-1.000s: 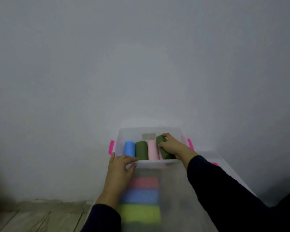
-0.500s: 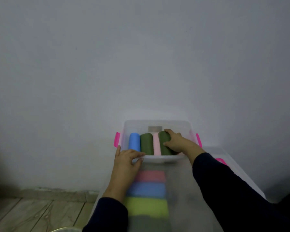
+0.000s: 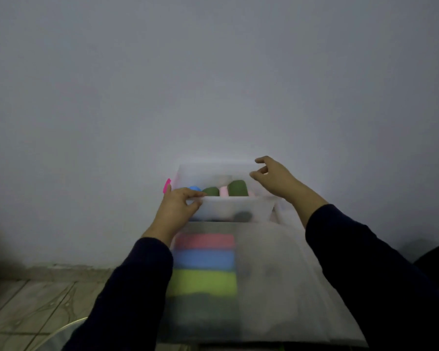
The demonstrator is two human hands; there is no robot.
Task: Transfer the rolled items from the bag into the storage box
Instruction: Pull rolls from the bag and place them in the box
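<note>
Against the grey wall [image 3: 213,72], the translucent storage box [image 3: 236,207] holds blue [image 3: 194,188], green [image 3: 211,191], pink [image 3: 223,191] and green [image 3: 237,188] rolls, their lower parts blurred behind its frosted front. Nearer, the hazy bag [image 3: 276,274] veils pink [image 3: 205,241], blue [image 3: 204,259] and yellow-green [image 3: 204,282] rolls. The left hand [image 3: 176,210] pinches the box's front rim, hiding part of the blue roll; the right hand [image 3: 274,177] hovers empty, fingers loosely spread.

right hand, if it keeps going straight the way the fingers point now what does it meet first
The right hand is empty, its fingers pointing left and slightly away over the storage box. Going straight on, it would likely cross above the rolled items and meet the box's far-left wall or the wall behind; depth is unclear.
</note>
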